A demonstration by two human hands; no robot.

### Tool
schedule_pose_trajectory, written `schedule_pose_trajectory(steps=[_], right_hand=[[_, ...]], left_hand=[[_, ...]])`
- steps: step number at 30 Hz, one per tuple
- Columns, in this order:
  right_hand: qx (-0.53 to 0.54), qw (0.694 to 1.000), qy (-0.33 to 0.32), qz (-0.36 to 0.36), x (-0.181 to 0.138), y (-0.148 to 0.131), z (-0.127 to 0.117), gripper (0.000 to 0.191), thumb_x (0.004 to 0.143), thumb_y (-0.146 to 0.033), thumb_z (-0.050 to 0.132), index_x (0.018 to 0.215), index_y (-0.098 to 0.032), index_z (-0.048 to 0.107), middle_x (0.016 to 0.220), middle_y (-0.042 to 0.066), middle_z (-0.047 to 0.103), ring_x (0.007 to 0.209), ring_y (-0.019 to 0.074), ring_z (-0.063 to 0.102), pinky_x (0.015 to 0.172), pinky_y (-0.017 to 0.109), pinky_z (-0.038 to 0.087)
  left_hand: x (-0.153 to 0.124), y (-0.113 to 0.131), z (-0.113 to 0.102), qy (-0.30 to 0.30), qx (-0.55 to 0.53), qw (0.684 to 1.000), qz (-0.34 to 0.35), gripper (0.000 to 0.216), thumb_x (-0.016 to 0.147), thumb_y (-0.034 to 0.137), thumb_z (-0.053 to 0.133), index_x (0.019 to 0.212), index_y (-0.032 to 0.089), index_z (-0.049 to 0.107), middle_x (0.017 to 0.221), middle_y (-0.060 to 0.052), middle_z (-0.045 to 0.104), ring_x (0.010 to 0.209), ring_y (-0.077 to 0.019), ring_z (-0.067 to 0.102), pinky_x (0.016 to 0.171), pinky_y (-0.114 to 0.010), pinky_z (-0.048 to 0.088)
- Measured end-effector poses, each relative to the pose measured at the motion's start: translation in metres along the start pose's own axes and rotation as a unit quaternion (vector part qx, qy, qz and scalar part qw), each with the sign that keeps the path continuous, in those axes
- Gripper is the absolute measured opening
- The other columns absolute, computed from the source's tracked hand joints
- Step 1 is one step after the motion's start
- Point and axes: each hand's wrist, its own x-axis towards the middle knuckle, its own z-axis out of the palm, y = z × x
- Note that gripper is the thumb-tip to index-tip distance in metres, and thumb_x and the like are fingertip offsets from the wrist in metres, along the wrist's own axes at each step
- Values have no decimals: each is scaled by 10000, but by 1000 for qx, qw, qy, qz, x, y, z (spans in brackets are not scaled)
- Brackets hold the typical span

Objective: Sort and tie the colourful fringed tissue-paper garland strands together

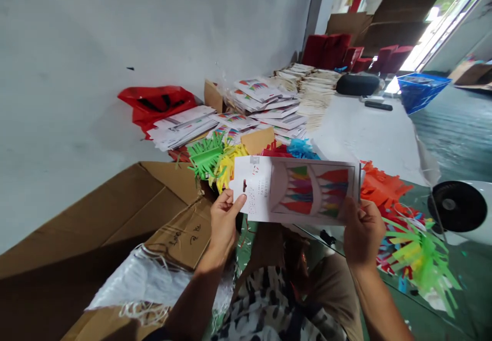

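Between my two hands is a white printed package (258,203) with a picture of colourful tassel bunting and a hang hole. It is held sideways above my lap. My left hand (225,218) pinches its left end, thumb on top near the hang hole. My right hand (363,231) grips the right end with the thumb over the printed picture. Just beyond the package lie green fringed paper (207,155), yellow fringed paper (226,164) and blue fringed paper (302,149). Orange fringed paper (384,183) and light green strips (421,246) hang off to the right.
Similar printed packages (265,105) are piled at the back, beside a red plastic bag (157,103). A black case (357,84) and a blue basket (423,92) stand farther right. An open cardboard box (161,187) is at left; a black round fan-like object (457,206) is at right.
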Motion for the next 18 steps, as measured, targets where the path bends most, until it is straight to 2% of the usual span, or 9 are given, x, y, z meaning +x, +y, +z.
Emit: schedule_pose_trajectory(steps=[3, 6, 9, 12, 15, 18], right_hand=[[-2, 999, -23, 34, 0, 11, 1, 464, 862, -641, 719, 796, -197, 601, 620, -63, 494, 549, 102, 397, 515, 238, 317], [-16, 999, -13, 38, -4, 19, 2, 473, 850, -659, 723, 842, -199, 617, 605, -57, 526, 531, 108, 421, 498, 234, 319], [-72, 997, 28, -8, -7, 19, -1, 417, 886, -602, 713, 835, -203, 604, 573, -62, 511, 507, 102, 399, 486, 232, 293], [-118, 990, 47, -60, -8, 16, -5, 365, 919, -541, 681, 820, -202, 586, 559, -65, 492, 487, 97, 386, 483, 234, 282], [-164, 976, 65, -128, -7, 14, -9, 322, 912, -499, 674, 839, -194, 600, 581, -52, 508, 492, 107, 426, 517, 246, 325], [-203, 958, 100, -177, -6, 16, -11, 302, 906, -484, 675, 869, -187, 638, 698, 10, 610, 582, 142, 528, 586, 270, 378]], left_hand=[[0, 8, -7, -51, -7, 998, -19, 339, 682, 409, 965, 808, 183, 747, 705, 32, 675, 630, -85, 574, 654, -194, 471], [6, 18, -10, -106, -27, 992, -57, 332, 693, 393, 960, 910, 203, 797, 817, -5, 756, 728, -127, 664, 760, -241, 524], [17, 34, -12, -175, 2, 978, -110, 376, 670, 366, 972, 969, 194, 822, 873, -40, 794, 769, -164, 703, 800, -278, 539], [31, 52, -12, -224, 76, 960, -151, 343, 655, 393, 978, 849, 153, 830, 823, -62, 800, 748, -162, 699, 772, -265, 529], [42, 64, -9, -226, 105, 948, -199, 383, 635, 400, 984, 893, 156, 843, 867, -69, 818, 768, -165, 715, 783, -267, 538], [47, 67, -3, -223, 111, 940, -231, 446, 599, 342, 991, 984, 165, 848, 946, -89, 835, 825, -199, 749, 824, -302, 557]])
